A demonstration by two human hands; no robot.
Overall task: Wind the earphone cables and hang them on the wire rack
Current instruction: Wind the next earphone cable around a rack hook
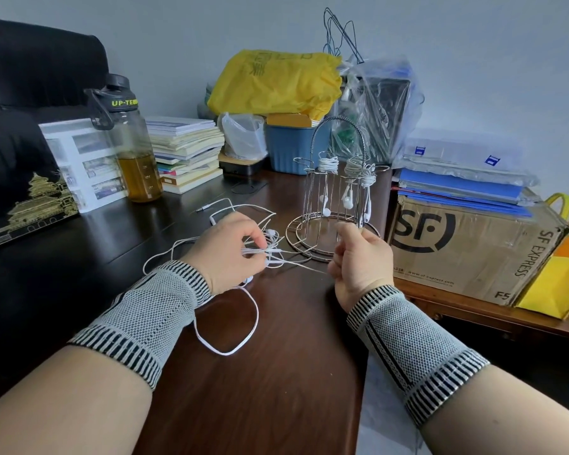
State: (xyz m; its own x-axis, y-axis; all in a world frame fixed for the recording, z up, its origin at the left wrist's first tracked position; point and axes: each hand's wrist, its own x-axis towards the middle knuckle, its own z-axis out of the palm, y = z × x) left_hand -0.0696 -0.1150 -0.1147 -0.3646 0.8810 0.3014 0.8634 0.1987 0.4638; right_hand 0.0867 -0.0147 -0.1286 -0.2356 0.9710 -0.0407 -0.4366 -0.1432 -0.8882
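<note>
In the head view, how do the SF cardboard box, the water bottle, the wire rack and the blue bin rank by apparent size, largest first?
1. SF cardboard box
2. Wire rack
3. Water bottle, close to the rack, so unsure
4. Blue bin, partly hidden

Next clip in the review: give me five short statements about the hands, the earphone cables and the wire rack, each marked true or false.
1. Wound white earphone bundles already hang on the silver wire rack. True.
2. The left hand pinches strands of the loose white earphone cable. True.
3. The right hand lies flat and open on the dark wooden table. False: it is raised, its fingers curled round a stretched strand of cable.
4. The clear water bottle with a black lid is empty. False: amber liquid fills its lower part.
5. The brown cardboard box printed SF stands left of the rack. False: it stands to the right.
</note>
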